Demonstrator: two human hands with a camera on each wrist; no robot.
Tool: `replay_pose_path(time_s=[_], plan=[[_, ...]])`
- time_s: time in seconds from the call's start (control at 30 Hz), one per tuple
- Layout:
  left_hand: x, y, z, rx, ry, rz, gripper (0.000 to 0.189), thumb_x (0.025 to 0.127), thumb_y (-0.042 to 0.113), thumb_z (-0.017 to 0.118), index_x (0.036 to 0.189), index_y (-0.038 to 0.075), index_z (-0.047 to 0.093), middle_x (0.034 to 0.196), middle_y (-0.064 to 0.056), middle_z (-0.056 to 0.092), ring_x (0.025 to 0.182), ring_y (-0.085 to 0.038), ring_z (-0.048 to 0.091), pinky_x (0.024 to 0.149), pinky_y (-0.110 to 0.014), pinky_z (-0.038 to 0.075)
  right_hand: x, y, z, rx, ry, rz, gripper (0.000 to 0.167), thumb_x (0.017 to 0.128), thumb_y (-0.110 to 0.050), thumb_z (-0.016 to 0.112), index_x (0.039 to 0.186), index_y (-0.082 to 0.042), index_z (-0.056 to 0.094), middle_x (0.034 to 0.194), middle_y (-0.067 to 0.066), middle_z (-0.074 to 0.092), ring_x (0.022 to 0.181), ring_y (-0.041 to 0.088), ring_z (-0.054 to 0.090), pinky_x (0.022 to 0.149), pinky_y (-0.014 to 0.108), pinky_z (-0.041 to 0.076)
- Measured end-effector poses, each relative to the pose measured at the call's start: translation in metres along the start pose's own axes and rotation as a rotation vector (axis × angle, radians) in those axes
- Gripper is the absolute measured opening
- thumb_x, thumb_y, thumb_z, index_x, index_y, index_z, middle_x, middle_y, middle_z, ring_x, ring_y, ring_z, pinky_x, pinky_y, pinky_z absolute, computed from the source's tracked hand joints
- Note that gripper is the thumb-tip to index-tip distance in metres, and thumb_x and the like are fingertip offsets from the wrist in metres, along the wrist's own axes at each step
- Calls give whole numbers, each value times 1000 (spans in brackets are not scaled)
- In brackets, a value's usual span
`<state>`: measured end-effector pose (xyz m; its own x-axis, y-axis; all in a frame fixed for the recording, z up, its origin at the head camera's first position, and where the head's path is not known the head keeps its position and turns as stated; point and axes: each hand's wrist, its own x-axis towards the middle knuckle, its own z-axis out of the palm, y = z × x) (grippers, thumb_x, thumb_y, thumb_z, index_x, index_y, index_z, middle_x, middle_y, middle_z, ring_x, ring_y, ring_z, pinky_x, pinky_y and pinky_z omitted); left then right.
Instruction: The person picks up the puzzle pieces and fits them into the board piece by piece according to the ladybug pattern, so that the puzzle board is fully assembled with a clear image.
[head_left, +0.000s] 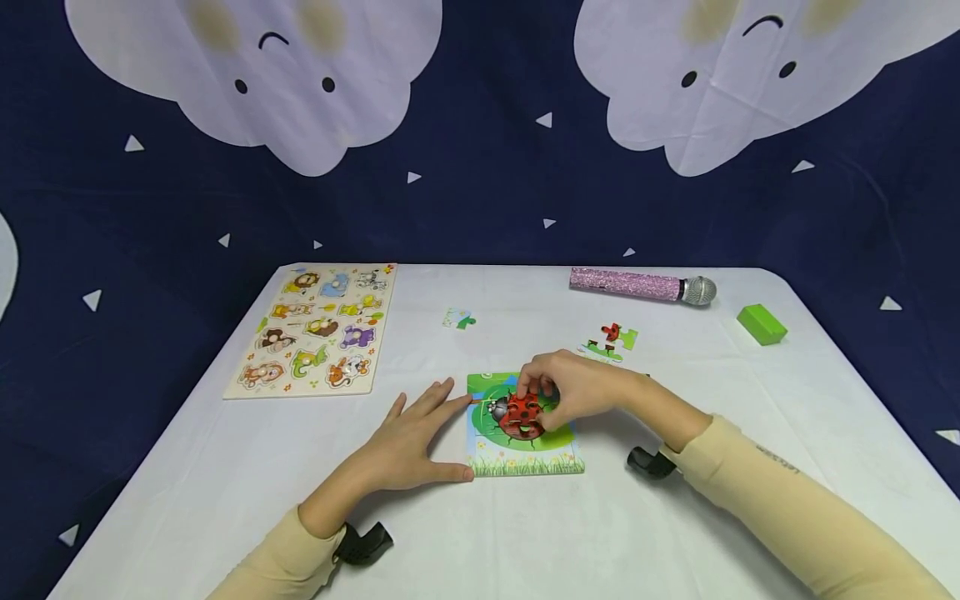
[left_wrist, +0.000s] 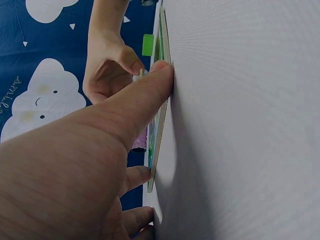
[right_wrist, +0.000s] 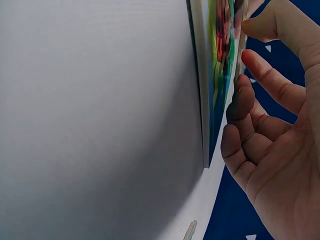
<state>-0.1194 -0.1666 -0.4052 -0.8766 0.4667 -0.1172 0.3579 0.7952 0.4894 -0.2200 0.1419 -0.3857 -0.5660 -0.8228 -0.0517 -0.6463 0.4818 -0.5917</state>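
On the white cloth-covered worktop (left_wrist: 250,125), the left hand (left_wrist: 95,145) lays its straight thumb against a thin, pale-sided flat board (left_wrist: 157,140), the right hand (left_wrist: 107,67) pinches a thin pale piece (left_wrist: 141,73), and toward the worktop's far edge show a bright-green rectangular block (left_wrist: 147,45) and a glittery pink cylinder (left_wrist: 140,142).

I see black-spotted red on green in the ladybird puzzle (head_left: 513,442). Beyond it glitters a pink, silver-headed microphone (head_left: 633,285); to the puzzle's right, a green block (head_left: 762,324); to its left, a cream board (head_left: 298,336) of multicoloured animals; behind, navy cloth (head_left: 480,208) with white clouds.
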Motion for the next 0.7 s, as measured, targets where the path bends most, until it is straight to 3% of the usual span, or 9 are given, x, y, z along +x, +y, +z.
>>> replay_pose_path(time_s=[0.7], plan=[[0,-1,1,6,3,7,102,85,62,84,168,22,40,180,-12,22,168,-37,19,131,-75,7,1,-8,8,-18,-22,8,34,77,-18,86,109,-21,73,100,-6,66,91,10,59,82,25,55]])
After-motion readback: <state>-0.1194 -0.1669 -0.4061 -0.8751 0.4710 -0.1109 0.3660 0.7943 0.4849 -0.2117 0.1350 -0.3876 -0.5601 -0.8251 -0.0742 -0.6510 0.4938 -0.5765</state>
